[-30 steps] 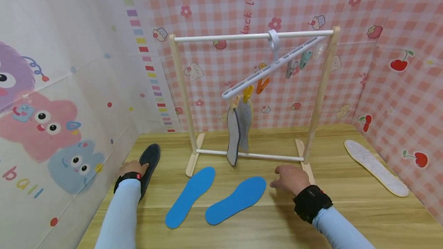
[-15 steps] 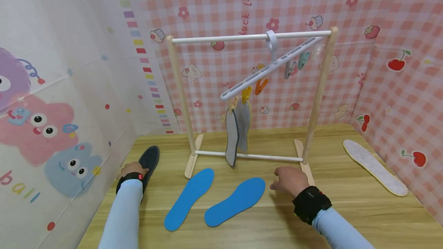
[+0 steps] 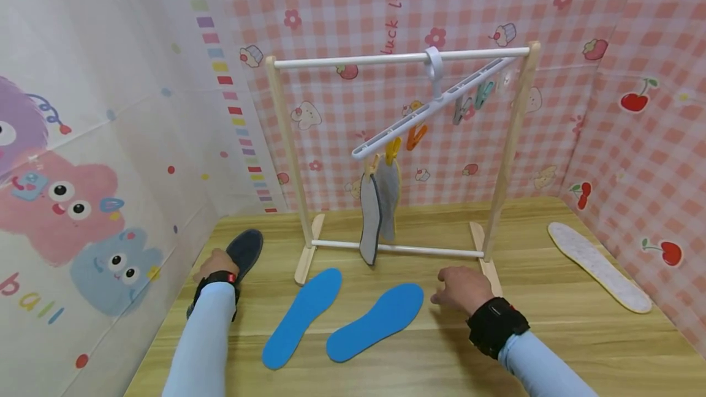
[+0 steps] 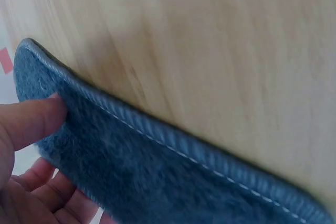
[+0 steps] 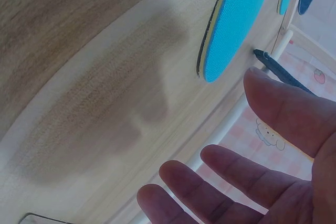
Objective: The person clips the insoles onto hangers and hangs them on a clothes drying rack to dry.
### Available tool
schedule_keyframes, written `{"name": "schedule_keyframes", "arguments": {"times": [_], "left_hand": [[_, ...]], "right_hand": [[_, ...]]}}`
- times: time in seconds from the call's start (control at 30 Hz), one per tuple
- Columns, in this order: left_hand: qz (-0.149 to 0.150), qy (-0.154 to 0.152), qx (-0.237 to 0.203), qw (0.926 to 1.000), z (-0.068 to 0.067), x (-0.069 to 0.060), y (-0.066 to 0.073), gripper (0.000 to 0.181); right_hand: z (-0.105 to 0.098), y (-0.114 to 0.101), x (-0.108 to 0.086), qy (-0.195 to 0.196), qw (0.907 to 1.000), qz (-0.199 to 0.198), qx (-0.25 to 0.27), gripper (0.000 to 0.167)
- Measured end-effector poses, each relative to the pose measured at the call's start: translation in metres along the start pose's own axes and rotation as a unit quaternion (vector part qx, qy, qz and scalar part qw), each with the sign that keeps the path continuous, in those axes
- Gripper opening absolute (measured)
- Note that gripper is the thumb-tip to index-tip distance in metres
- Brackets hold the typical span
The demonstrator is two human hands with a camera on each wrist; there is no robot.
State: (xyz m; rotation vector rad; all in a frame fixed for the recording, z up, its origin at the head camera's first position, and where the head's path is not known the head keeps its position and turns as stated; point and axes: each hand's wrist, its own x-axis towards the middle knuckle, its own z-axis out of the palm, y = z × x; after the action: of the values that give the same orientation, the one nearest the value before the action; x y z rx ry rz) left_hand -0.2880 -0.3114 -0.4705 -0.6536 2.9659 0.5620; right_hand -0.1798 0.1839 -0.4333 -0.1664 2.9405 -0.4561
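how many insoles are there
6: dark insole in the left hand; left blue insole and right blue insole on the table; pale insole at far right; front hanging insole and rear hanging insole below the hanger.

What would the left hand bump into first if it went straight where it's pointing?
Probably the patterned cloth behind the wood-grain table; the left hand, holding a dark insole, points roughly that way, but depth is unclear.

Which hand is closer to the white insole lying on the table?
The right hand. It's left of the white insole, with a gap between them. The left hand is much farther left, past the two blue insoles, gripping the dark insole.
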Motion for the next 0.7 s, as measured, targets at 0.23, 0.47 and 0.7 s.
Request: {"name": "schedule_keyframes", "arguments": {"times": [0.23, 0.47, 0.7], "left_hand": [[0.006, -0.001, 0.015, 0.9999, -0.0045, -0.0003, 0.0074, 0.046], [0.009, -0.014, 0.042, 0.999, -0.0056, 0.0023, 0.0106, 0.04], [0.008, -0.013, 0.05, 0.9986, -0.0024, 0.0051, 0.0111, 0.037]], "right_hand": [[0.001, 0.0012, 0.0022, -0.01, 0.9999, 0.01, -0.001, 0.047], [0.0006, 0.0023, 0.002, -0.012, 0.9999, 0.011, 0.002, 0.048], [0.0003, 0.0026, 0.0007, -0.012, 0.9999, 0.008, 0.005, 0.047]]}}
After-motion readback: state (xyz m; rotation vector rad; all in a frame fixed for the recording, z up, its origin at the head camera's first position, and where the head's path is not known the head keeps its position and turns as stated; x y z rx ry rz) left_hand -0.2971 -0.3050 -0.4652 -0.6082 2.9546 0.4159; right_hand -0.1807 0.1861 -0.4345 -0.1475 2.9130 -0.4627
